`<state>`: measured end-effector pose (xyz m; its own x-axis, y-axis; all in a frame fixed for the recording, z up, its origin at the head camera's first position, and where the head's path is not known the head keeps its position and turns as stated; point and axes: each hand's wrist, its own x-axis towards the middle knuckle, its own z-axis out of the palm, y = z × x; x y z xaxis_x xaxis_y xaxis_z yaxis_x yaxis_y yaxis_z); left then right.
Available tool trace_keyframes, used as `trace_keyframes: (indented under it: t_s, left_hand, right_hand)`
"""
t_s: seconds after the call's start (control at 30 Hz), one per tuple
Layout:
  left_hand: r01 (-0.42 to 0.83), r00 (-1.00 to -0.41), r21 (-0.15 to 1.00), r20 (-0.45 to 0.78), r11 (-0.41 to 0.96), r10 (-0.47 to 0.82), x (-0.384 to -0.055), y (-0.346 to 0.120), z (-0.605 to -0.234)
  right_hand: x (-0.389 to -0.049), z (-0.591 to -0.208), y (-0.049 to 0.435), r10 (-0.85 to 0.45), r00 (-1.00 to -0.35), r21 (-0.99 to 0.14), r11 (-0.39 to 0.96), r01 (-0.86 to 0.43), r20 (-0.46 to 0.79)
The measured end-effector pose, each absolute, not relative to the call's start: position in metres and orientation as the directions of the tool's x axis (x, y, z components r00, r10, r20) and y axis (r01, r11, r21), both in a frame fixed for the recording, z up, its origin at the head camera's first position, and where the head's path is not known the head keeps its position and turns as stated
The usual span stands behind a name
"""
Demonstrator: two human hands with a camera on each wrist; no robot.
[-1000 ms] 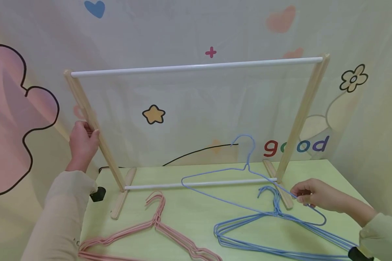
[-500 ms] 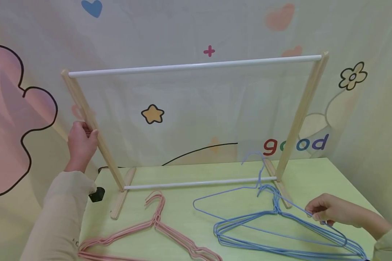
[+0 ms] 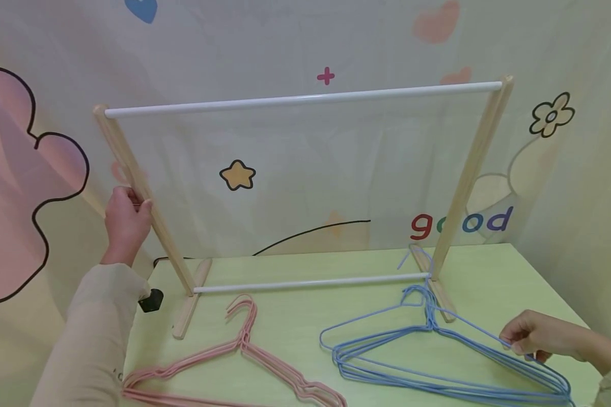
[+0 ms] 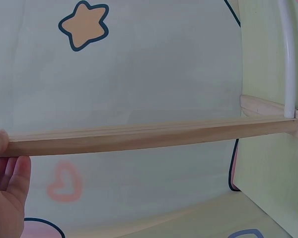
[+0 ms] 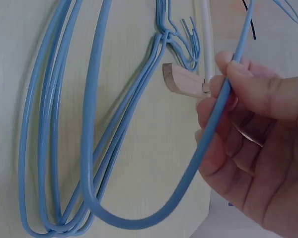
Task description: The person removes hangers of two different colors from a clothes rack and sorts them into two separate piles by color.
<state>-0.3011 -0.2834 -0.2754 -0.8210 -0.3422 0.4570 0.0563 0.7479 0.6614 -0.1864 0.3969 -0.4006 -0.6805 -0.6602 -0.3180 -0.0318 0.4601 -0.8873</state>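
Observation:
My left hand (image 3: 127, 223) grips the left wooden post (image 3: 158, 220) of a clothes rack about midway up; in the left wrist view, thumb and fingers (image 4: 19, 173) pinch the post (image 4: 139, 139) from both sides. Out at the right, my right hand (image 3: 542, 337) pinches the right shoulder of a blue clothes hanger (image 3: 358, 318). The right wrist view shows this hanger (image 5: 89, 124) raised over a pile of blue hangers (image 5: 42, 134), its wire between thumb and fingertips. In the head view it overlaps the pile (image 3: 382, 339), its hook pointing to the back.
Pink hangers (image 3: 198, 360) lie in a pile at the front left of the pale green table (image 3: 295, 333). The rack's white top bar (image 3: 305, 99) spans high between two posts, with a white lower bar (image 3: 310, 283) near the table. Patterned cloth (image 3: 285, 141) hangs behind.
My right hand has moved right and down toward the front, bringing the blue hanger lower, over the blue pile. My left hand stays on the post.

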Motion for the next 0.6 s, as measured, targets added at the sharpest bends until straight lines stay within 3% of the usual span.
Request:
trace_keyframes:
  t_s: [0.6]
  left_hand:
    - [0.052, -0.827, 0.656, 0.451, 0.753, -0.335, -0.3, -0.283, -0.274]
  right_hand:
    - [-0.194, -0.444, 0.414, -0.451, -0.812, -0.747, 0.665, -0.027, -0.372]
